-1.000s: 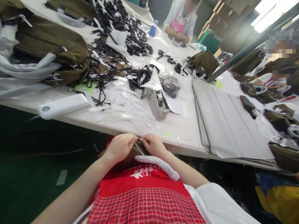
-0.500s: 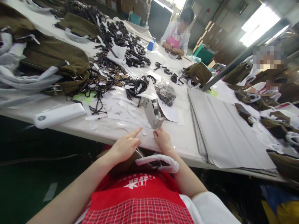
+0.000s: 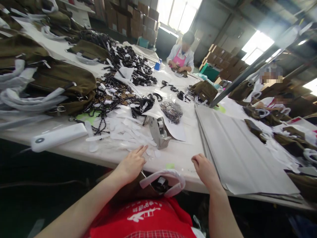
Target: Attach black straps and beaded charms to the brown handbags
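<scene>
My left hand (image 3: pixel 132 163) hovers at the table edge, its index and middle fingers stretched towards the white paper slips; nothing shows in its grip. To the right, my right hand (image 3: pixel 204 168) has its thumb and fingertips pinched together over the bare table edge; what they hold, if anything, is too small to make out. Between the hands, a little further back, stands a metal tape dispenser (image 3: pixel 159 134). A brown bag lies on my lap below, mostly hidden, with its white-wrapped handle (image 3: pixel 177 177) looped upward.
Olive bags (image 3: pixel 61 82) with wrapped handles, a white handheld device (image 3: pixel 59 137) and white paper slips (image 3: pixel 128 129) lie left. Black straps (image 3: pixel 133 61) and a bag of small metal parts (image 3: pixel 172 112) sit behind. Grey sheets (image 3: pixel 242 148) are stacked right. A co-worker (image 3: pixel 182 56) sits across.
My right hand has moved from the tape dispenser to the right, its fingers still pinched. My left hand stays near the paper slips. The camera view has tilted up slightly.
</scene>
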Demonstrator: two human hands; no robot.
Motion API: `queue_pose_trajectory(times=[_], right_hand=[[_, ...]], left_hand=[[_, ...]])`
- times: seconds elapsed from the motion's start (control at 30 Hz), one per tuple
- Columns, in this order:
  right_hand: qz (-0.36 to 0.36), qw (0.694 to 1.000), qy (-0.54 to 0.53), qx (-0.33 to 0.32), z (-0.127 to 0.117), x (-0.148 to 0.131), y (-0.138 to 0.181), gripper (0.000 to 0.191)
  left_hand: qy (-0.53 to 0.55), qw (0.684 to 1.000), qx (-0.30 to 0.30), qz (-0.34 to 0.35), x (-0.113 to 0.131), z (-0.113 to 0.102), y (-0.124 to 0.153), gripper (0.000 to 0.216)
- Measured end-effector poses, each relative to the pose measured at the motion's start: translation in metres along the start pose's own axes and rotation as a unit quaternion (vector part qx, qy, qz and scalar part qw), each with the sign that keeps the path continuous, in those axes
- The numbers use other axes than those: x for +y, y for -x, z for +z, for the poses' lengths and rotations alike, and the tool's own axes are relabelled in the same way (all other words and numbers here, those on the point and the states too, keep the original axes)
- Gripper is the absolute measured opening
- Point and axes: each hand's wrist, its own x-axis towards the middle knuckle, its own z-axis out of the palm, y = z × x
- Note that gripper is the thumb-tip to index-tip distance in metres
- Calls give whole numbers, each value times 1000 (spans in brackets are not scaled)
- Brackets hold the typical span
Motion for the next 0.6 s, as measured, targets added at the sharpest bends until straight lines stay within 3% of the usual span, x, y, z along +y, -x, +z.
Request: queue_pose_trajectory(times=[0.1, 0.17, 0.27, 0.37, 0.47, 0.53, 0.6], right_hand=[[-78, 994, -71, -25, -15, -19, 7, 20], [-144, 979, -137, -46, -23, -41, 7, 18], [-238, 935, -254, -72, -35, -66, 5, 15], [-281, 900, -326, -72, -45, -70, -1, 14], [-265, 909, -320, -22, -47, -66, -7, 13], [-224, 919, -318, 60, -45, -70, -7, 8], [-200, 901, -349, 160, -42, -85, -4, 7]], left_hand=[[-34, 989, 106, 96, 15, -1, 11, 25], [-40, 980, 137, 141, 22, -2, 15, 22], [-33, 977, 140, 158, 23, -5, 19, 17], [-9, 983, 107, 150, 18, -7, 25, 19], [-7, 993, 63, 100, 15, -9, 34, 23], [-14, 997, 54, 62, 15, -10, 40, 23], [-10, 997, 56, 47, 16, -11, 43, 23]])
